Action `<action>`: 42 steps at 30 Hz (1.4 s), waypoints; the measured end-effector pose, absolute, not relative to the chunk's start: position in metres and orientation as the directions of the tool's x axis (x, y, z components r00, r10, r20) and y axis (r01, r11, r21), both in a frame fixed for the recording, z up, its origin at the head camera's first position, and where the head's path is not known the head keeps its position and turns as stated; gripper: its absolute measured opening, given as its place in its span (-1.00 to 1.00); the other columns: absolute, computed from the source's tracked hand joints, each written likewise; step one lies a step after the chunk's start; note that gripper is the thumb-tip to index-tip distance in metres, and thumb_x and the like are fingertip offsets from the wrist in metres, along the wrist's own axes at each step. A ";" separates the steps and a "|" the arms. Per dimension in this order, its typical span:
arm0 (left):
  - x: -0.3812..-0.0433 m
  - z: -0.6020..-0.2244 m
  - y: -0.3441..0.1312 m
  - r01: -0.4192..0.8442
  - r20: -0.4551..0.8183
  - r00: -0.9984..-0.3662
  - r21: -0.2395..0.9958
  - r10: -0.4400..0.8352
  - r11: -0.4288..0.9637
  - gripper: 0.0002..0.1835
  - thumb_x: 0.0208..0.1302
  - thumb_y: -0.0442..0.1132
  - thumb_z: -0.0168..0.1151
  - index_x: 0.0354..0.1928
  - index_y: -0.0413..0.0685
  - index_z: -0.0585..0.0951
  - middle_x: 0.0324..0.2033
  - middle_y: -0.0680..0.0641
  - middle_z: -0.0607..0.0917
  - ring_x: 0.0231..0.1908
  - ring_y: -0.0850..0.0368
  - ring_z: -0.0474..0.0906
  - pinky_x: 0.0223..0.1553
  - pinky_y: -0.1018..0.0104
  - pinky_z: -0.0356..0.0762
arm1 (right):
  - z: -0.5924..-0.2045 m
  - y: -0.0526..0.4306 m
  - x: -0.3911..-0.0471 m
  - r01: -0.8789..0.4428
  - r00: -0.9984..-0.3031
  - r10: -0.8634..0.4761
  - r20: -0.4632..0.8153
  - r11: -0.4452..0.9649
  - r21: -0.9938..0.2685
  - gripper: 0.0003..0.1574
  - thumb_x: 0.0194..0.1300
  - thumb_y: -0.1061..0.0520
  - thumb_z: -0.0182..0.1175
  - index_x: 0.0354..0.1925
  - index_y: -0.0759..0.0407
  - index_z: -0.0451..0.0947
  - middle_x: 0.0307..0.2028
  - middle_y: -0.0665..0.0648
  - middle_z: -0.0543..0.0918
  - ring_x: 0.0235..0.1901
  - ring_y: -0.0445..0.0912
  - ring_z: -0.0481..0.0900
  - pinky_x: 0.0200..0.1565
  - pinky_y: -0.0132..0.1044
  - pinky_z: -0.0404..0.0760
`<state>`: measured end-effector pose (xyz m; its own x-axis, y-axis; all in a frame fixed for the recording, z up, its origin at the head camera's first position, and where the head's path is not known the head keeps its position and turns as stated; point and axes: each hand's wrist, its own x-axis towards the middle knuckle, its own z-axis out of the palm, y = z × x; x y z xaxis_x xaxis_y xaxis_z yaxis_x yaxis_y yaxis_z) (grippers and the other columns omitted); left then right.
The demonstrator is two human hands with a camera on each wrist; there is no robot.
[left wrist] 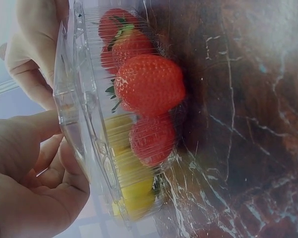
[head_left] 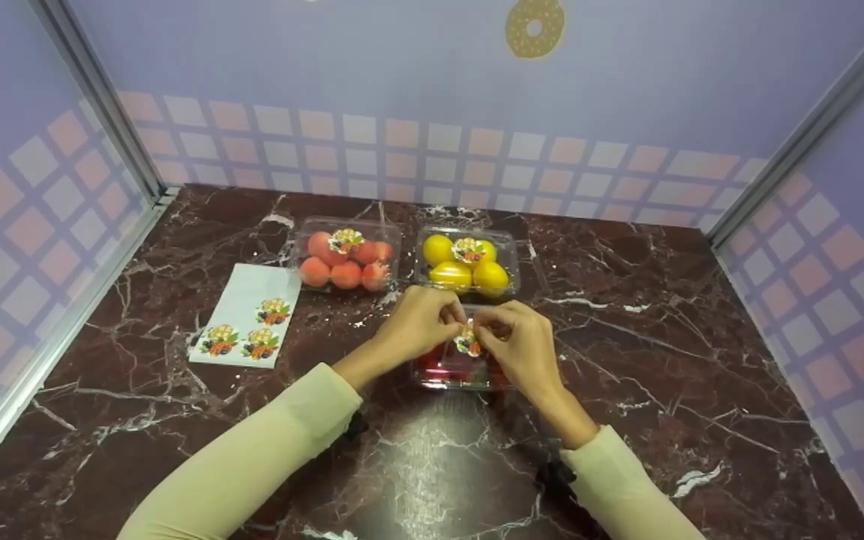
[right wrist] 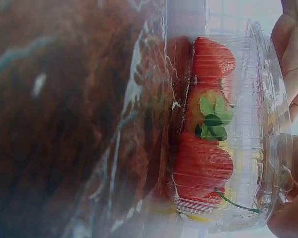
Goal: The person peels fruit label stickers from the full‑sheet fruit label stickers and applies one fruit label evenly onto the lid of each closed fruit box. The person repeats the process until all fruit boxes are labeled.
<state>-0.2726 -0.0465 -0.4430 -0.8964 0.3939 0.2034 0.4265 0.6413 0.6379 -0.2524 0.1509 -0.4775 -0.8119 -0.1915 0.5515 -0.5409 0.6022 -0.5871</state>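
Note:
A clear plastic box (head_left: pixel 451 379) of strawberries (left wrist: pixel 149 87) sits on the table, its lid closed. Over the lid is a fruit-picture sticker (head_left: pixel 467 343). My left hand (head_left: pixel 421 321) pinches the sticker's upper left edge between thumb and forefinger. From the other side, my right hand (head_left: pixel 520 345) pinches its right edge, fingertips close to the left ones. Both wrist views show fingers at the lid, and the sticker itself is hard to make out there. Red strawberries (right wrist: pixel 203 163) with green leaves show through the ribbed wall.
Behind stand two closed clear boxes, one with peach-like red fruits (head_left: pixel 346 274), one with yellow lemon-like fruits (head_left: pixel 490 277); each lid bears a fruit sticker. A white sticker sheet (head_left: pixel 252 289) with 3 stickers lies left on the dark marbled table (head_left: pixel 664 375). Patterned panels (head_left: pixel 402 67) enclose the table.

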 end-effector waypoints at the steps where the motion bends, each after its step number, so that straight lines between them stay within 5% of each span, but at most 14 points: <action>1: -0.273 -0.443 -0.047 0.427 0.202 -0.896 0.639 0.395 0.640 -0.93 0.19 -0.40 0.45 -0.33 -0.08 0.80 -0.40 -0.03 0.82 -0.38 0.14 0.73 -0.29 0.36 0.71 | -0.477 0.151 -0.253 -0.540 -0.812 -0.188 0.552 0.601 -0.590 -0.73 0.21 0.36 0.52 -0.09 0.26 0.83 -0.19 0.12 0.79 -0.30 -0.08 0.78 -0.25 -0.34 0.78; 8: -0.272 -0.443 -0.048 0.447 0.236 -0.889 0.638 0.393 0.627 -0.94 0.24 -0.38 0.48 -0.27 -0.10 0.80 -0.37 -0.04 0.81 -0.35 0.12 0.72 -0.25 0.29 0.71 | -0.475 0.153 -0.255 -0.552 -0.806 -0.192 0.560 0.586 -0.594 -0.67 0.19 0.35 0.53 -0.04 0.27 0.81 -0.04 0.16 0.76 -0.27 -0.03 0.78 -0.25 -0.29 0.79; 10: -0.272 -0.444 -0.048 0.448 0.254 -0.891 0.636 0.377 0.628 -0.92 0.25 -0.36 0.48 -0.23 -0.11 0.79 -0.34 -0.04 0.81 -0.29 0.09 0.71 -0.14 0.24 0.68 | -0.474 0.154 -0.256 -0.554 -0.800 -0.191 0.569 0.600 -0.577 -0.69 0.20 0.32 0.53 -0.05 0.24 0.82 -0.04 0.16 0.77 -0.18 0.00 0.76 -0.12 -0.22 0.76; 14: -0.271 -0.447 -0.046 0.404 0.267 -0.914 0.636 0.304 0.658 -0.77 0.27 -0.25 0.50 -0.04 -0.04 0.78 -0.08 -0.04 0.81 -0.06 0.00 0.61 0.15 0.07 0.48 | -0.473 0.155 -0.259 -0.532 -0.802 -0.164 0.575 0.635 -0.560 -0.66 0.22 0.24 0.51 -0.01 0.20 0.81 0.00 0.17 0.78 0.00 0.13 0.63 0.12 -0.02 0.55; 19: -0.268 -0.452 -0.041 0.281 0.208 -0.959 0.643 0.190 0.712 -0.60 0.32 -0.05 0.46 0.16 0.08 0.69 0.18 -0.05 0.66 0.14 -0.07 0.39 0.22 -0.08 0.25 | -0.474 0.154 -0.261 -0.466 -0.845 -0.123 0.521 0.647 -0.603 -0.58 0.28 0.18 0.46 0.11 0.20 0.75 0.08 0.25 0.70 0.08 0.21 0.50 0.20 0.07 0.41; 29: -0.267 -0.461 -0.032 0.163 0.142 -0.986 0.666 0.090 0.728 -0.52 0.33 0.06 0.37 0.21 0.06 0.59 0.17 -0.12 0.58 0.21 -0.15 0.29 0.37 -0.24 0.02 | -0.477 0.151 -0.263 -0.306 -0.928 -0.064 0.368 0.694 -0.652 -0.42 0.36 0.04 0.35 0.26 0.27 0.59 0.17 0.38 0.55 0.17 0.31 0.41 0.26 0.26 0.34; 42: -0.265 -0.462 -0.027 0.114 0.108 -0.993 0.686 0.054 0.718 -0.56 0.32 0.09 0.35 0.14 0.09 0.58 0.16 -0.07 0.55 0.21 -0.15 0.27 0.26 -0.19 0.12 | -0.478 0.148 -0.265 -0.215 -0.965 -0.058 0.254 0.729 -0.650 -0.41 0.39 -0.08 0.30 0.27 0.18 0.60 0.23 0.32 0.53 0.22 0.28 0.38 0.21 0.26 0.36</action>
<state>-0.2646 -0.0270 -0.4625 -0.9927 0.0543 0.1080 0.1140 0.7185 0.6861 -0.2647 0.1480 -0.4775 -0.9654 -0.0577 0.2544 -0.2147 0.7294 -0.6495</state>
